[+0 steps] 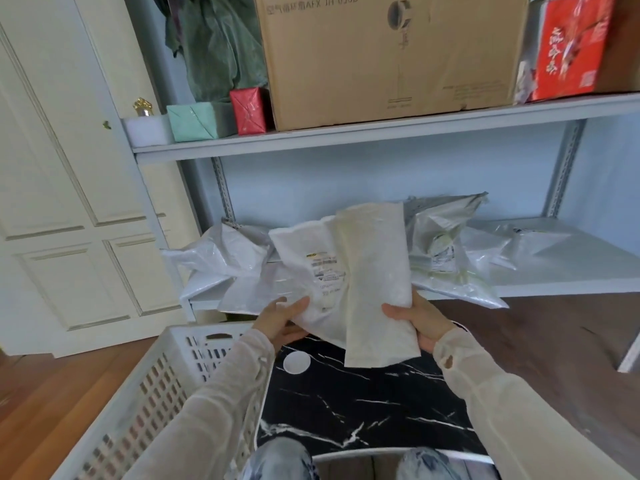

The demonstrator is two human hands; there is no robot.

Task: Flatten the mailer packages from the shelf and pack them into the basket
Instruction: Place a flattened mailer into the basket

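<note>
A pale grey metal shelf unit [381,133] fills the far side. On its upper board, a big brown cardboard box [391,57] stands in the middle. At near left sits a white slotted plastic basket [156,382], just beside a black marble-patterned table [363,410] with white veins. On the lower board lies a heap of crumpled white and silver plastic mailer packages [446,251], spread from left to right.

In front of that heap and above the table's far edge is a white padded mailer [374,271] with a printed label, its cream right part folded over the front. A red printed carton [571,43] stands far right of the cardboard box. A mint-green wrapped parcel [194,121] and a small red wrapped parcel [249,110] stand to its left.

The left hand [280,322] grips the padded mailer's lower left edge, thumb on top. The right hand [419,323] grips its lower right edge, thumb on the front. A small white disc [296,362] lies on the table.
</note>
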